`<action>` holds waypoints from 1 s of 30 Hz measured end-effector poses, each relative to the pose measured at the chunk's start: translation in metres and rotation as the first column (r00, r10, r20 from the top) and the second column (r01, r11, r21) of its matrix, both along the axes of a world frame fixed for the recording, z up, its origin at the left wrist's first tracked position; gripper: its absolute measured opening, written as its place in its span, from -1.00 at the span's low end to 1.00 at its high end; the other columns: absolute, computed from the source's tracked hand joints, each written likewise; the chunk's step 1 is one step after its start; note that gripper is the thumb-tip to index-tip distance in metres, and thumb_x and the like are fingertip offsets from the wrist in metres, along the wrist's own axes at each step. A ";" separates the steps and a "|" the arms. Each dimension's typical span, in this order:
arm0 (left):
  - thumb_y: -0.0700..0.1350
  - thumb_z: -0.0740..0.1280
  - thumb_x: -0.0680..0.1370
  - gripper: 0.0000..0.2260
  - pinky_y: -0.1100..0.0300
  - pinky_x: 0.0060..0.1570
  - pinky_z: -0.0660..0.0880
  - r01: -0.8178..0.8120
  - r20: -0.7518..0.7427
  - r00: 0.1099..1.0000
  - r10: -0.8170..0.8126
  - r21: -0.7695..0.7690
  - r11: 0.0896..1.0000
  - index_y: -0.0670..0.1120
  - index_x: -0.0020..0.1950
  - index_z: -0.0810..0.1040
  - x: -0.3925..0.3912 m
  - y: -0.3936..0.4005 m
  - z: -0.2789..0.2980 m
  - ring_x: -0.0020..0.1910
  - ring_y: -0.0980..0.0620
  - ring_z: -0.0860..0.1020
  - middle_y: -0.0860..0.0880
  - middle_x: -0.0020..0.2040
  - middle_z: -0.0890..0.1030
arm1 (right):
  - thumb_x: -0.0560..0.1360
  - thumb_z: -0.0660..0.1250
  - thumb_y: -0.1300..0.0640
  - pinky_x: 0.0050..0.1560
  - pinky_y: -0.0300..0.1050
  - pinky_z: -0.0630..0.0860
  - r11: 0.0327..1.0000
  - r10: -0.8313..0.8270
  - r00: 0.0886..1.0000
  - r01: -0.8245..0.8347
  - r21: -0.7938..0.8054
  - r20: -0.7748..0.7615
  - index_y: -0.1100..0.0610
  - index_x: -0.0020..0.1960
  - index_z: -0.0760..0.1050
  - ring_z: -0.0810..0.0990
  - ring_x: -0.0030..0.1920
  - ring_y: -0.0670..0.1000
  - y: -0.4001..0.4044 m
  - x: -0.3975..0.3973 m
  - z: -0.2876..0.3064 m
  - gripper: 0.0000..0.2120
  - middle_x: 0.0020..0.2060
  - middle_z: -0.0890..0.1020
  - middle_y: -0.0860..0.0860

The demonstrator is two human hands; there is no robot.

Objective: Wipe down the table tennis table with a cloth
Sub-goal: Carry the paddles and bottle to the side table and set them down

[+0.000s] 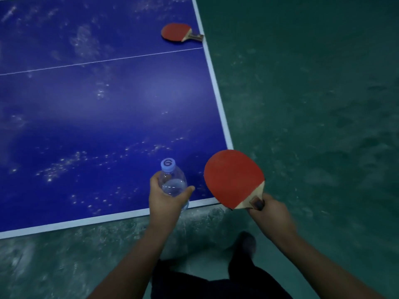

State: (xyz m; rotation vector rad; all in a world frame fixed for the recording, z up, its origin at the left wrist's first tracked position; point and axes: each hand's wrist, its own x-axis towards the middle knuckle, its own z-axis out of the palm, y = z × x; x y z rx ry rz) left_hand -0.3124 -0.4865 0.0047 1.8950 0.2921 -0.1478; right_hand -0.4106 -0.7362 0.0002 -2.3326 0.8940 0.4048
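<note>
A: What are the hands doing?

B: The left hand (pixel 167 196) is wrapped round a clear plastic water bottle with a pale blue cap marked 6 (pixel 172 182), thumb curled across its front, at about six o'clock on the blue table tennis table with white edge lines (pixel 108 104). The right hand (pixel 266 209) is clamped on the wooden handle of a red rubber-faced paddle (pixel 234 179), blade up, over the table's near right corner at five o'clock.

A: Why hold them like that?

B: My guess — clutter is being cleared off so the top can be wiped. Whether the bottle rests on the table or is lifted, I cannot tell.

A: And the cloth?

B: None in view. The surface shows pale dusty smears all over, so wiping looks not yet begun. A second red paddle with a wooden handle (pixel 180 33) lies flat at one o'clock, handle touching the right edge line — likely next to go.
</note>
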 end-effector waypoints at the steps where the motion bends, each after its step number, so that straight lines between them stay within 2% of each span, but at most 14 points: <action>1: 0.01 0.68 0.24 -0.25 0.28 -0.06 0.54 -0.027 0.005 1.000 0.027 0.002 1.000 0.09 0.33 0.39 -0.001 -0.022 0.001 0.08 0.13 0.59 0.07 0.19 0.58 | 0.47 0.35 -0.08 -0.29 -0.08 0.48 1.000 0.020 1.000 -0.020 -0.005 0.001 0.04 -0.11 0.42 0.61 -0.22 0.13 -0.021 0.002 0.001 -0.79 -0.28 0.62 0.03; 6: -0.01 0.67 0.26 -0.28 0.18 -0.01 0.56 -0.132 0.023 0.991 0.132 -0.010 0.991 0.09 0.31 0.40 0.005 -0.110 0.007 0.07 0.17 0.59 0.09 0.17 0.58 | 0.46 0.35 -0.01 -0.39 -0.13 0.44 0.997 0.074 0.997 -0.074 0.033 0.022 0.02 -0.18 0.39 0.57 -0.34 0.00 -0.111 0.034 0.011 -0.83 -0.36 0.58 -0.03; 11: -0.03 0.67 0.25 -0.31 0.35 -0.16 0.52 -0.200 0.018 0.979 0.201 -0.034 0.979 0.14 0.26 0.40 0.040 -0.158 0.007 -0.04 0.28 0.59 0.15 0.10 0.59 | 0.44 0.40 0.02 -0.43 -0.16 0.39 0.984 0.166 0.985 -0.168 0.066 0.040 0.03 -0.23 0.39 0.55 -0.36 -0.05 -0.168 0.100 0.011 -0.80 -0.38 0.56 -0.05; 16: -0.05 0.66 0.26 -0.35 0.45 -0.16 0.52 -0.291 0.084 0.951 0.298 -0.083 0.953 0.11 0.24 0.43 0.106 -0.189 -0.005 0.00 0.29 0.59 0.25 0.06 0.59 | 0.41 0.41 0.01 -0.45 -0.17 0.27 0.959 0.282 0.959 -0.283 0.030 0.037 0.03 -0.26 0.37 0.50 -0.38 -0.12 -0.202 0.194 0.000 -0.77 -0.41 0.54 -0.09; 18: -0.05 0.66 0.26 -0.35 0.44 -0.14 0.52 -0.347 0.093 0.929 0.358 -0.110 0.931 0.07 0.24 0.43 0.139 -0.201 -0.014 0.01 0.25 0.60 0.21 0.08 0.59 | 0.39 0.41 0.00 -0.46 -0.17 0.25 0.941 0.338 0.941 -0.338 -0.004 0.027 0.03 -0.27 0.36 0.48 -0.39 -0.12 -0.216 0.235 -0.006 -0.76 -0.42 0.53 -0.10; 20: -0.04 0.67 0.25 -0.33 0.44 -0.14 0.52 -0.390 0.079 0.913 0.401 -0.125 0.912 0.08 0.26 0.43 0.173 -0.214 -0.018 0.02 0.25 0.60 0.19 0.11 0.59 | 0.39 0.42 0.02 -0.46 -0.17 0.28 0.928 0.372 0.928 -0.372 0.011 0.021 0.03 -0.27 0.38 0.48 -0.39 -0.13 -0.228 0.276 -0.010 -0.78 -0.41 0.53 -0.10; 23: -0.05 0.67 0.26 -0.34 0.49 -0.15 0.48 -0.443 0.081 0.887 0.455 -0.129 0.887 0.10 0.26 0.43 0.223 -0.228 -0.018 0.03 0.30 0.58 0.29 0.08 0.58 | 0.38 0.43 0.06 -0.39 -0.11 0.40 0.923 0.381 0.924 -0.382 0.054 0.025 0.05 -0.27 0.40 0.53 -0.36 -0.05 -0.242 0.336 -0.012 -0.79 -0.40 0.54 -0.06; 25: -0.06 0.67 0.27 -0.35 0.52 -0.15 0.47 -0.465 0.075 0.877 0.475 -0.123 0.877 0.11 0.26 0.43 0.254 -0.235 -0.014 0.03 0.33 0.57 0.34 0.08 0.56 | 0.38 0.43 0.05 -0.38 -0.11 0.40 0.921 0.383 0.923 -0.385 0.058 0.039 0.07 -0.28 0.40 0.54 -0.36 -0.03 -0.248 0.375 -0.011 -0.78 -0.40 0.56 -0.04; 30: -0.08 0.66 0.29 -0.37 0.58 -0.20 0.41 -0.509 0.098 0.853 0.513 -0.062 0.858 0.33 0.13 0.37 0.325 -0.245 -0.005 -0.01 0.45 0.52 0.50 0.03 0.49 | 0.38 0.43 0.02 -0.35 -0.10 0.43 0.900 0.412 0.905 -0.423 0.108 0.107 0.10 -0.25 0.42 0.55 -0.34 -0.02 -0.253 0.480 -0.012 -0.78 -0.37 0.58 -0.04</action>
